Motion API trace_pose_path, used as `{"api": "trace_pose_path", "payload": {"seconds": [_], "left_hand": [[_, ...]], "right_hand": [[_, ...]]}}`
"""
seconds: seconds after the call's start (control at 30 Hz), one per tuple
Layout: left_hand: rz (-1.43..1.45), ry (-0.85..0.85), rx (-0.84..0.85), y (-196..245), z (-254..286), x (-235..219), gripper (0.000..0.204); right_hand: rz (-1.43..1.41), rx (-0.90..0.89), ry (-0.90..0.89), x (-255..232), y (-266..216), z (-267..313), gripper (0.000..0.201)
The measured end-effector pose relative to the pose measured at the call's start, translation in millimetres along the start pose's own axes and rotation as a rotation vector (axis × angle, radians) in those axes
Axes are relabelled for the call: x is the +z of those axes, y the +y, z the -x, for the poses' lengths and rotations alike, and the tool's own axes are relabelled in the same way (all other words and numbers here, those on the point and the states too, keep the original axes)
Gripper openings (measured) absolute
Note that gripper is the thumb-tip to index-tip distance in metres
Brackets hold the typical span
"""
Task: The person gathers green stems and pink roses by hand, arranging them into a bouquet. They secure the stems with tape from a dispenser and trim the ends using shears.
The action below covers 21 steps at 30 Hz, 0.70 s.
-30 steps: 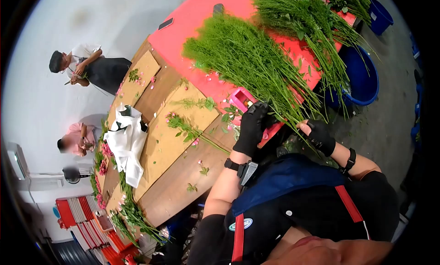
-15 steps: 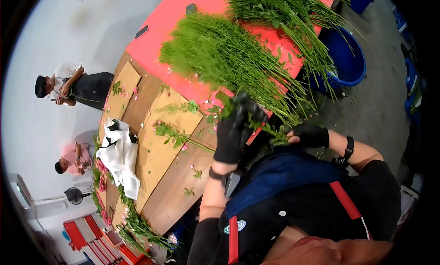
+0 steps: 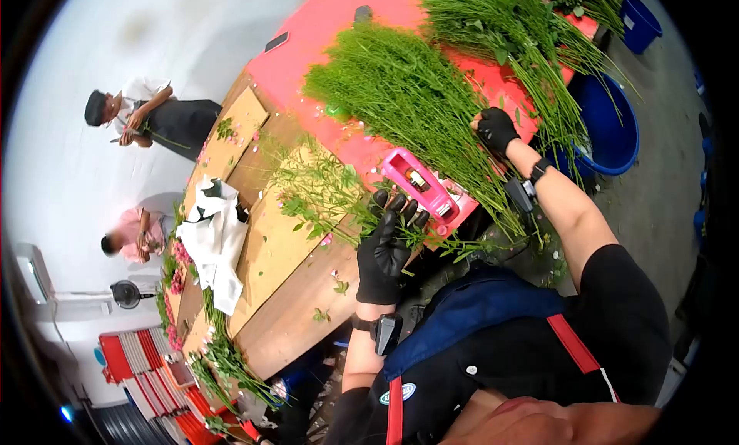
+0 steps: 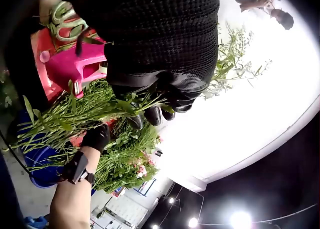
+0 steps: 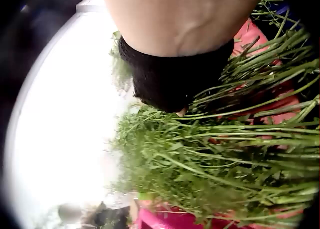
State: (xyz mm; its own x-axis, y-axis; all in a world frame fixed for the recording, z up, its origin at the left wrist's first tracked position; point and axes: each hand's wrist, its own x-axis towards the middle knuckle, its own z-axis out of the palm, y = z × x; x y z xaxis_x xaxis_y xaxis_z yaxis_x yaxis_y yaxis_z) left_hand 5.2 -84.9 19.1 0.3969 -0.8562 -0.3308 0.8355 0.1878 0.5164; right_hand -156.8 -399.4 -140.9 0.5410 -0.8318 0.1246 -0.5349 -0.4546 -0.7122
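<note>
My left hand [image 3: 382, 256], in a black glove, holds leafy green stems [image 3: 319, 191] near the table edge. Their feathery tops spread to the left over the cardboard. In the left wrist view the gloved fingers [image 4: 152, 116] curl around these stems. My right hand [image 3: 496, 131], in a black glove with bare fingertips, is on the large pile of green stems [image 3: 400, 83] on the red table cover. The right wrist view hides most of its fingers, so I cannot tell whether it grips a stem. A pink tape dispenser [image 3: 419, 182] stands between the two hands.
Another stack of greenery [image 3: 500, 29] lies at the upper right, above a blue bucket [image 3: 612, 129]. White wrapping [image 3: 214, 237] and cardboard sheets [image 3: 269, 237] are on the left of the table. Green-handled scissors [image 4: 67, 24] sit by the dispenser. Two people are beyond the table.
My right hand has left the stem ends near my apron and reached up to the green pile. My left hand has moved left and down from beside the dispenser with leafy stems in its grasp.
</note>
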Motion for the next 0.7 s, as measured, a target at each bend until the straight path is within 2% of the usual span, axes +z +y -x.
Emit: {"api": "trace_pose_path", "payload": {"seconds": [0.03,0.07,0.17,0.2,0.3,0.4,0.43,0.47,0.53,0.57,0.6,0.63,0.7], "left_hand": [[-0.014,0.002,0.006,1.4,1.9,-4.7,0.047],[-0.027,0.003,0.012,2.3,3.1,-11.7,0.046],[-0.045,0.028,0.016,2.1,8.9,-21.4,0.045],[-0.047,0.036,0.016,0.3,9.6,-23.9,0.045],[-0.182,0.058,0.042,-7.0,12.8,-24.4,0.045],[-0.218,0.033,0.063,-22.0,5.9,-45.5,0.045],[-0.105,0.024,0.011,-19.4,9.1,-32.7,0.045],[0.007,0.021,-0.041,-16.8,12.3,-20.0,0.044],[-0.173,-0.002,-0.003,-18.8,12.4,-15.6,0.042],[-0.074,0.011,-0.030,-22.3,12.6,-13.7,0.041],[0.025,0.026,-0.055,-25.8,12.3,-11.9,0.040],[0.020,0.013,-0.053,-28.8,11.4,-11.3,0.040],[0.010,0.004,-0.053,-33.7,9.7,-17.9,0.040]], "right_hand": [[-0.188,0.114,0.002,-8.5,-14.3,1.3,0.027],[-0.263,0.011,0.187,-10.1,-20.6,4.3,0.025],[-0.668,0.175,0.109,-34.4,-46.9,23.2,0.022],[-0.620,0.155,0.078,-35.1,-38.5,25.3,0.022],[-0.405,0.067,0.157,-46.3,-47.2,40.2,0.022],[-0.190,-0.204,0.292,-65.7,-59.2,51.9,0.017],[-0.135,-0.305,0.337,-76.5,-71.4,57.3,0.015],[0.036,-0.452,0.397,-89.3,-89.1,62.8,0.013],[0.135,-0.509,0.394,-86.6,-86.3,65.8,0.012],[0.195,-0.527,0.401,-87.2,-80.4,71.0,0.012],[0.176,-0.464,0.300,-84.8,-63.2,73.2,0.011],[0.244,-0.499,0.350,-93.1,-75.0,80.0,0.009],[0.145,-0.572,0.443,-102.7,-98.4,90.6,0.009]]}}
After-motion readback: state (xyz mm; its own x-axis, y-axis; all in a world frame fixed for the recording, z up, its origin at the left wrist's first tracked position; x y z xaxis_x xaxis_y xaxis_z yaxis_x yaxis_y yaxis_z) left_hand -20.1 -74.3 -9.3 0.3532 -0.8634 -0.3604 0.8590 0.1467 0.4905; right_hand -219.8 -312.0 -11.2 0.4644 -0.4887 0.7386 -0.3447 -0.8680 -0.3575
